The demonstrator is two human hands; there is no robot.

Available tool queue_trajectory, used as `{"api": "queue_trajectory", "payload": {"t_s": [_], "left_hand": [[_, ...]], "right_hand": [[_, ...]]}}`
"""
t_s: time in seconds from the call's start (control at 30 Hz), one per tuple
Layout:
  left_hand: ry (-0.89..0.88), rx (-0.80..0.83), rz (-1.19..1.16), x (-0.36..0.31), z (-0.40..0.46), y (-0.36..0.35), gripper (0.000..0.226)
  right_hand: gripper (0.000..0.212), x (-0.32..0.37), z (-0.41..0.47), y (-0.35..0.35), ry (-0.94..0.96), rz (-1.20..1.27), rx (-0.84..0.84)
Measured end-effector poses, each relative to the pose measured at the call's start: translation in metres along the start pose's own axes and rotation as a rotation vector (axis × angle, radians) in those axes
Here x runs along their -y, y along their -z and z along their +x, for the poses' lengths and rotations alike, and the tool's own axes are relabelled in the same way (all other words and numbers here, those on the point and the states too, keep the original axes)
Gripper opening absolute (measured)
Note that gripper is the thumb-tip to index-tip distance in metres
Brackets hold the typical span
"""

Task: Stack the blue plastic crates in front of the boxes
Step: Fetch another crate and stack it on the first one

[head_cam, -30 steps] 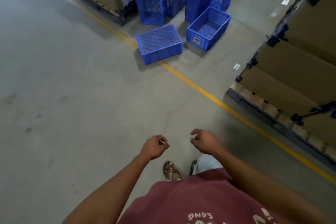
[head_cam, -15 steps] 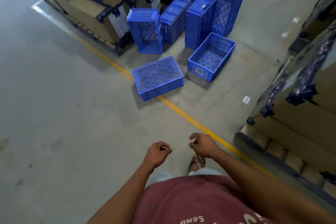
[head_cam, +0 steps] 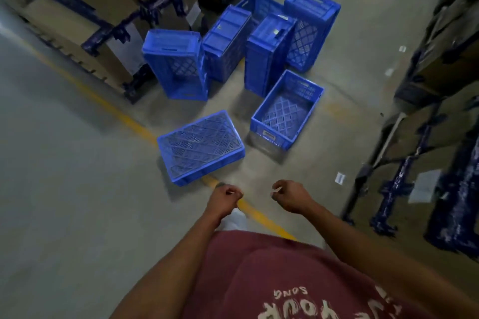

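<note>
Several blue plastic crates lie scattered on the concrete floor ahead of me. Nearest is an upside-down crate [head_cam: 201,146] lying across the yellow line. To its right sits an upright empty crate [head_cam: 286,110]. Behind them several crates stand on end, among them one at the left [head_cam: 176,63] and one at the far right [head_cam: 311,26]. My left hand [head_cam: 224,199] and right hand [head_cam: 291,195] hang in front of my body, fingers loosely curled, holding nothing, just short of the upside-down crate.
Strapped cardboard boxes on a pallet [head_cam: 103,15] stand at the back left behind the crates. More boxes and dark racking [head_cam: 427,111] line the right side. A yellow floor line [head_cam: 259,215] runs diagonally under my hands. Paper scraps [head_cam: 340,178] lie on the floor.
I have walked forward, so the crates have come much closer and lower in view. My hands stay in front of me, empty, slightly further apart.
</note>
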State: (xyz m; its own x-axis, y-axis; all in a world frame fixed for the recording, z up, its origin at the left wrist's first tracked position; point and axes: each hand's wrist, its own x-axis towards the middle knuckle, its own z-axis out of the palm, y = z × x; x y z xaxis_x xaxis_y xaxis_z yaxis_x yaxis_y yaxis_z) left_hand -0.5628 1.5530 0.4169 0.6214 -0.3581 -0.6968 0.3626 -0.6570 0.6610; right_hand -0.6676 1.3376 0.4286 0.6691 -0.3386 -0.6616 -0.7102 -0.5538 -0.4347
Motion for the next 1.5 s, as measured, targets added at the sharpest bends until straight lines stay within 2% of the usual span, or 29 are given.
{"api": "queue_trajectory", "payload": {"t_s": [0.1, 0.2, 0.43, 0.53, 0.77, 0.9, 1.0, 1.07, 1.13, 1.23, 1.33, 1.5], "left_hand": [[0.055, 0.018, -0.067, -0.047, 0.046, 0.017, 0.007], [0.129, 0.067, -0.147, -0.078, 0.098, 0.025, 0.024], [0.171, 0.01, -0.236, -0.175, 0.197, 0.012, 0.005], [0.22, -0.067, -0.316, -0.202, 0.245, -0.015, 0.011], [0.424, -0.283, -0.525, -0.291, 0.311, -0.134, 0.008], [0.431, -0.289, -0.52, -0.347, 0.335, -0.203, 0.043], [0.431, -0.349, -0.611, -0.372, 0.357, -0.233, 0.045], [0.462, -0.414, -0.691, -0.373, 0.375, -0.248, 0.035], [0.493, -0.394, -0.722, -0.36, 0.396, -0.262, 0.028], [0.585, -0.36, -0.695, -0.326, 0.417, -0.276, 0.043], [0.678, -0.429, -0.721, -0.287, 0.45, -0.284, 0.06], [0.743, -0.539, -0.765, -0.219, 0.535, -0.31, 0.065]], "right_hand": [[0.032, 0.025, 0.043, 0.049, -0.075, 0.005, 0.012], [0.032, 0.04, 0.088, 0.096, -0.089, 0.008, -0.002], [0.026, 0.032, 0.2, 0.206, -0.096, -0.032, -0.027], [0.032, 0.005, 0.267, 0.254, -0.046, -0.071, 0.025], [0.024, -0.081, 0.41, 0.386, 0.085, -0.28, 0.201], [0.026, -0.103, 0.466, 0.463, 0.067, -0.32, 0.201], [0.024, -0.109, 0.504, 0.489, 0.055, -0.359, 0.214], [0.015, -0.111, 0.525, 0.494, 0.043, -0.355, 0.207], [0.014, -0.114, 0.541, 0.491, 0.034, -0.362, 0.206], [0.003, -0.12, 0.563, 0.48, -0.017, -0.316, 0.205], [0.015, -0.122, 0.593, 0.464, -0.089, -0.192, 0.152], [0.039, -0.147, 0.679, 0.414, -0.089, -0.087, 0.146]]}}
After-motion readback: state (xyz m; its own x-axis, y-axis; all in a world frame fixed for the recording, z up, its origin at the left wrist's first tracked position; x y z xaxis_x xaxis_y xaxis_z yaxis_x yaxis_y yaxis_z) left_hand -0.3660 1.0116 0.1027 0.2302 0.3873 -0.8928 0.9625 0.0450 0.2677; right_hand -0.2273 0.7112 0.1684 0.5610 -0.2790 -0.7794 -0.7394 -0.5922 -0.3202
